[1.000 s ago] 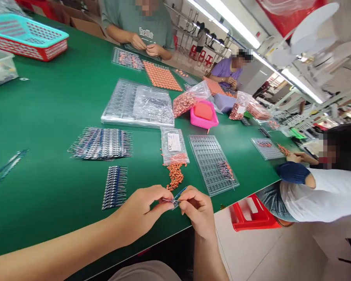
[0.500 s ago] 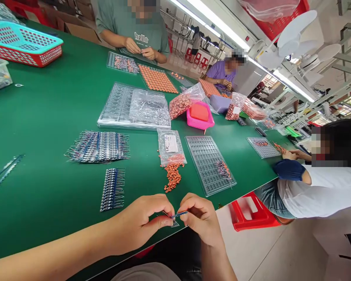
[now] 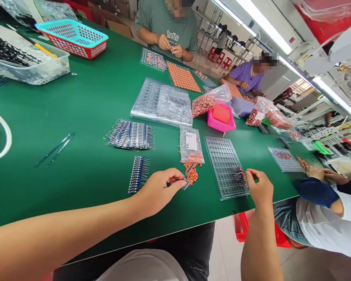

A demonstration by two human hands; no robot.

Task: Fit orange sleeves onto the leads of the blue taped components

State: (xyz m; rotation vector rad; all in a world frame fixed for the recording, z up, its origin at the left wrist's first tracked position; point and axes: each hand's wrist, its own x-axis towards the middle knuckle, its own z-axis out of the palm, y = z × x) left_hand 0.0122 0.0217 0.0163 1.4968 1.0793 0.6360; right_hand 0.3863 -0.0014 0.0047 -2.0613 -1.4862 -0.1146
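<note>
My left hand (image 3: 163,189) is closed in a pinch on a short blue-taped strip of wire-leaded components (image 3: 186,183). It hovers by a heap of small orange rings (image 3: 193,174) on the table. Over the right edge of a clear compartment tray (image 3: 222,166), my right hand (image 3: 260,187) has thumb and forefinger pinched together. Whatever is between those fingertips is too small to make out. Beside them in the tray lies a bunch of thin-leaded pieces with orange ends (image 3: 240,176).
A taped component row (image 3: 137,174) and a larger pile (image 3: 131,135) lie left. A labelled plastic bag (image 3: 191,144) touches the orange rings. Behind are stacked clear trays (image 3: 146,97) and a pink basket (image 3: 221,118). A co-worker's hands (image 3: 316,173) are at the right.
My hands have parted. The left moved forward with the strip toward the orange rings; the right left the strip and went right to the tray. The view has shifted left.
</note>
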